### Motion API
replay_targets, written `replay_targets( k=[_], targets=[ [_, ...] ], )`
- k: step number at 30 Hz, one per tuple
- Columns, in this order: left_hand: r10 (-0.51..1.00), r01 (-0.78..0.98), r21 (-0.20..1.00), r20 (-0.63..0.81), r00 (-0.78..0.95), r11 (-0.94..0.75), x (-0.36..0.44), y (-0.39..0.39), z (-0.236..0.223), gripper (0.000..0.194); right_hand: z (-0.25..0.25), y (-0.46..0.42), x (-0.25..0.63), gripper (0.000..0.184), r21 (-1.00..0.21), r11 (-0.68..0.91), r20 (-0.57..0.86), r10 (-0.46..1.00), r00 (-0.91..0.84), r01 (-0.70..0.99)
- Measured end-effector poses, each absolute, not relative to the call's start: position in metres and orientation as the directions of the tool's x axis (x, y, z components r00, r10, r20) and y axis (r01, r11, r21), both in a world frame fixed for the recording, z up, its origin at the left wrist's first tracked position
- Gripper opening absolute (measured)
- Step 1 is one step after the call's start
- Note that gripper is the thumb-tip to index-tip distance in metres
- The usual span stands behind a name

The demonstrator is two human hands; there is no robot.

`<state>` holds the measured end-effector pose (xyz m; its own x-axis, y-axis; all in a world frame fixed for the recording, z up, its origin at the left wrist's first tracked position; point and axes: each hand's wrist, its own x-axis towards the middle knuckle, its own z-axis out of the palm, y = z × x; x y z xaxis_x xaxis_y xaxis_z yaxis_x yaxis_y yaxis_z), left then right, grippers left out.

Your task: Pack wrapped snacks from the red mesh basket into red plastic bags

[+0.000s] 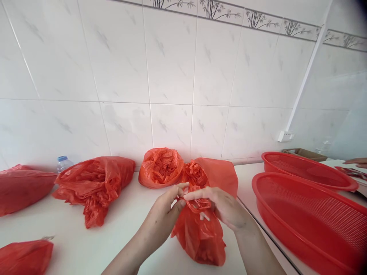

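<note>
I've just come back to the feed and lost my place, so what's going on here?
A person has the left hand and right hand together at the bunched top of a red plastic bag on the white table; the exact grip is hard to make out. Two bulky red bags sit just behind it by the wall, and three more lie to the left. Two red baskets stand at the right, with another person's hand at the picture's edge.

On the table point(127, 214), bags point(200, 238) at left and centre, a bottle point(63, 164) behind the left ones; farther right, baskets point(276, 219).
</note>
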<state>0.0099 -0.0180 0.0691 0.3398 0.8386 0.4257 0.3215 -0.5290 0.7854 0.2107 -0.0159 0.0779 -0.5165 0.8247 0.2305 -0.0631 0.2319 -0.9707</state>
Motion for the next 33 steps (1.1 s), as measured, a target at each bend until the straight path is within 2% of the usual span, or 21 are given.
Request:
replay_targets(
  k=[2, 6, 7, 11, 13, 16, 20, 22, 24, 26, 29, 33],
  targets=[
    [0.85, 0.252, 0.846, 0.357, 0.388, -0.47, 0.011, -0.019, 0.069, 0.016, 0.08, -0.017, 0.21, 0.032, -0.966, 0.258, 0.214, 0.821, -0.529, 0.009],
    [0.874, 0.292, 0.851, 0.324, 0.362, -0.436, 0.013, -0.022, 0.07, 0.019, 0.083, -0.02, 0.205, 0.044, -0.933, 0.305, 0.198, 0.878, -0.435, 0.19],
    [0.879, 0.317, 0.843, 0.321, 0.351, -0.435, 0.014, -0.023, 0.07, 0.018, 0.082, -0.019, 0.203, 0.041, -0.92, 0.3, 0.19, 0.906, -0.379, 0.254],
    [0.88, 0.422, 0.783, 0.33, 0.342, -0.458, 0.016, -0.023, 0.069, 0.012, 0.076, -0.014, 0.194, 0.008, -0.83, 0.254, 0.189, 0.966, -0.178, 0.496],
    [0.862, 0.482, 0.718, 0.369, 0.349, -0.502, 0.017, -0.021, 0.068, 0.011, 0.072, -0.011, 0.191, 0.007, -0.785, 0.265, 0.232, 0.964, -0.132, 0.559],
    [0.787, 0.571, 0.543, 0.472, 0.398, -0.615, 0.018, -0.018, 0.065, 0.012, 0.07, -0.008, 0.191, 0.011, -0.817, 0.317, 0.278, 0.949, -0.152, 0.482],
    [0.68, 0.643, 0.312, 0.57, 0.462, -0.699, 0.016, -0.013, 0.063, 0.016, 0.073, -0.01, 0.197, 0.014, -0.931, 0.307, 0.235, 0.919, -0.317, 0.2],
    [0.651, 0.666, 0.243, 0.593, 0.473, -0.705, 0.014, -0.011, 0.062, 0.017, 0.074, -0.011, 0.2, 0.009, -0.953, 0.289, 0.232, 0.894, -0.383, 0.096],
    [0.634, 0.678, 0.199, 0.602, 0.486, -0.708, 0.013, -0.009, 0.06, 0.016, 0.074, -0.01, 0.201, 0.014, -0.957, 0.289, 0.255, 0.888, -0.383, 0.033],
    [0.622, 0.683, 0.17, 0.604, 0.498, -0.711, 0.013, -0.008, 0.059, 0.016, 0.071, -0.007, 0.201, 0.017, -0.96, 0.281, 0.266, 0.908, -0.323, 0.002],
    [0.601, 0.674, 0.141, 0.608, 0.519, -0.725, 0.015, -0.011, 0.061, 0.017, 0.06, 0.007, 0.2, 0.013, -0.967, 0.253, 0.247, 0.95, -0.19, 0.009],
    [0.612, 0.603, 0.204, 0.497, 0.615, -0.771, 0.019, -0.027, 0.07, 0.022, 0.03, 0.039, 0.209, 0.02, -0.953, 0.234, 0.251, 0.965, 0.072, 0.195]
  ],
)
